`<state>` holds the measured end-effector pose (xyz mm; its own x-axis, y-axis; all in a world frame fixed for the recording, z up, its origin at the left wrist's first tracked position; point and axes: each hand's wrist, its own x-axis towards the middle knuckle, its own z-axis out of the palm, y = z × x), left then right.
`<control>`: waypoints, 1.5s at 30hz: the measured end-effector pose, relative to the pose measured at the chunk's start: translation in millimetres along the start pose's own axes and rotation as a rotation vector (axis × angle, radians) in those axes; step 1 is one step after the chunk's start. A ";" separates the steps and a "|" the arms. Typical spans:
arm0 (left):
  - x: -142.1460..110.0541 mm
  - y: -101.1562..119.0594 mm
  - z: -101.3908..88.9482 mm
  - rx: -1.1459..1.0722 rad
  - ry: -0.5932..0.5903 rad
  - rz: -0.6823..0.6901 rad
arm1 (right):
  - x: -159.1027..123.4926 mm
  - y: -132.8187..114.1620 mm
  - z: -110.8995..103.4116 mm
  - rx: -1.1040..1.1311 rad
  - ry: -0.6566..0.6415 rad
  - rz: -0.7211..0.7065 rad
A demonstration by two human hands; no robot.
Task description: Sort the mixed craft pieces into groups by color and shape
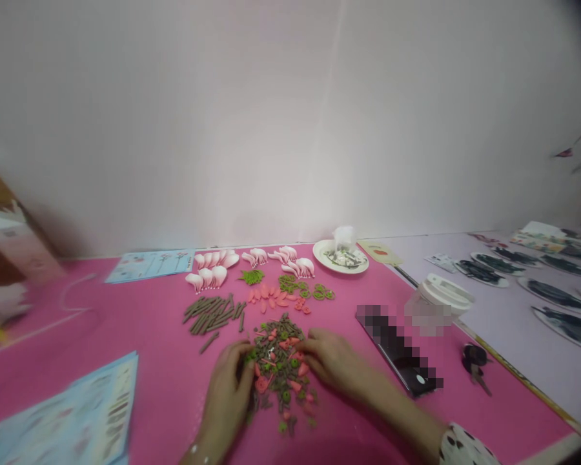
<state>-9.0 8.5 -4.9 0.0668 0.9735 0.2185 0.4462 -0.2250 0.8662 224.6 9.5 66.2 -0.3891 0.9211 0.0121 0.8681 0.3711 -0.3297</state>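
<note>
Heap of loose craft pieces (281,371) on worktop (140,310), between left hand (226,400) and right hand (332,361). From heap: stick pieces (210,316) at 10 o'clock, petal pieces (206,278) at 12, plate (339,256) at 1, phone (397,352) at 3, keys (474,365) just past it, printed sheet (58,420) at 9.

Mosaic blurring covered much of a black smartphone (397,349) and part of a round white container (440,290) at right of frame. The left hand (227,397) and right hand (332,361) hid part of a pile of small green, brown and coral pieces (281,387). A spotted sleeve (465,447) was cut off at bottom right, a printed sheet (62,416) at lower left. A box (10,242) blurred at far left; dark-printed cards (556,294) at right were too small to make out.
</note>
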 end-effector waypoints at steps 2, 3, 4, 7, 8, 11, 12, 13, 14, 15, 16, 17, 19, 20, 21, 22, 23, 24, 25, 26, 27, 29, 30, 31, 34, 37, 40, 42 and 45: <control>-0.2 0.8 -0.9 -0.004 -0.004 -0.001 | 3.2 -1.8 2.9 -0.038 -0.011 -0.007; -0.3 0.7 -1.2 -0.001 -0.005 0.000 | 4.5 -2.6 4.2 -0.048 -0.014 -0.010; -0.4 0.2 -1.5 0.004 -0.008 0.002 | 5.5 -3.1 5.3 -0.053 -0.010 -0.015; -0.3 -2.7 -1.4 0.013 -0.017 0.002 | 6.9 -4.5 8.5 -0.041 0.034 -0.028; -0.1 -3.9 -1.1 0.009 -0.020 0.001 | 7.2 -4.8 9.6 -0.026 0.056 -0.034; 0.1 -7.2 -0.2 -0.009 -0.012 -0.008 | 8.1 -4.9 12.5 0.061 0.115 -0.063; 0.1 -8.0 0.0 -0.012 -0.010 -0.014 | 8.6 -4.1 13.1 0.094 0.138 -0.073; 0.0 -8.5 0.1 -0.013 -0.009 -0.021 | 9.3 -2.8 13.4 0.120 0.159 -0.070; 0.0 -8.8 0.0 -0.014 -0.012 -0.027 | 10.1 -0.7 13.2 0.140 0.176 -0.049; 0.0 -9.0 -0.2 -0.015 -0.018 -0.032 | 11.1 2.2 12.7 0.152 0.190 -0.015; 0.1 -8.9 -0.4 -0.016 -0.022 -0.034 | 12.4 6.0 11.8 0.156 0.201 0.024; 0.2 -8.7 -0.6 -0.017 -0.022 -0.033 | 13.9 10.8 10.7 0.156 0.210 0.063; 0.4 -7.9 -0.8 -0.015 -0.017 -0.030 | 18.3 22.7 7.8 0.146 0.231 0.120; 0.6 -7.4 -0.8 -0.013 -0.013 -0.029 | 21.0 29.5 6.5 0.136 0.245 0.139; 0.7 -6.9 -0.7 -0.013 -0.011 -0.027 | 24.2 36.3 5.4 0.123 0.262 0.159; 0.7 -6.5 -0.6 -0.013 -0.014 -0.024 | 27.7 43.0 4.5 0.108 0.279 0.183; 0.7 -6.1 -0.4 -0.010 -0.015 -0.020 | 31.4 49.1 3.9 0.092 0.293 0.209; 0.7 -5.8 -0.3 -0.006 -0.014 -0.013 | 35.2 54.5 3.6 0.077 0.304 0.232; 0.6 -5.5 -0.3 -0.002 -0.013 -0.006 | 39.0 58.8 3.7 0.061 0.312 0.249; 0.5 -5.2 -0.3 -0.001 -0.010 -0.001 | 42.5 62.2 3.9 0.047 0.319 0.260; 0.4 -4.9 -0.5 -0.004 -0.003 0.001 | 45.7 64.5 4.4 0.035 0.325 0.264; 0.1 -4.3 -1.0 -0.021 0.006 -0.004 | 50.8 66.7 6.1 0.014 0.338 0.263; 0.1 -4.1 -1.3 -0.029 0.008 -0.010 | 52.6 66.9 7.2 0.005 0.341 0.259; 0.2 -3.9 -1.5 -0.035 0.009 -0.016 | 54.0 66.9 8.6 -0.001 0.340 0.254; 0.9 -4.3 -2.0 -0.039 -0.016 -0.021 | 55.0 65.9 12.7 -0.009 0.312 0.223; 1.3 -4.3 -1.9 -0.034 -0.032 -0.012 | 52.4 65.1 13.9 0.003 0.282 0.180; 0.8 -2.0 -2.0 -0.029 -0.006 -0.008 | 47.9 63.0 8.8 0.025 0.279 0.159; 0.5 0.6 -2.3 -0.026 0.011 -0.007 | 44.2 57.3 3.4 0.032 0.302 0.170; 0.7 4.3 -2.8 -0.063 0.026 -0.035 | 37.4 35.4 -1.8 0.063 0.320 0.164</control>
<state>-9.5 8.1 0.2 0.0283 0.9797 0.1983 0.3905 -0.1934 0.9001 241.4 57.3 56.7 -0.1219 0.9617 0.2456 0.8863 0.2168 -0.4093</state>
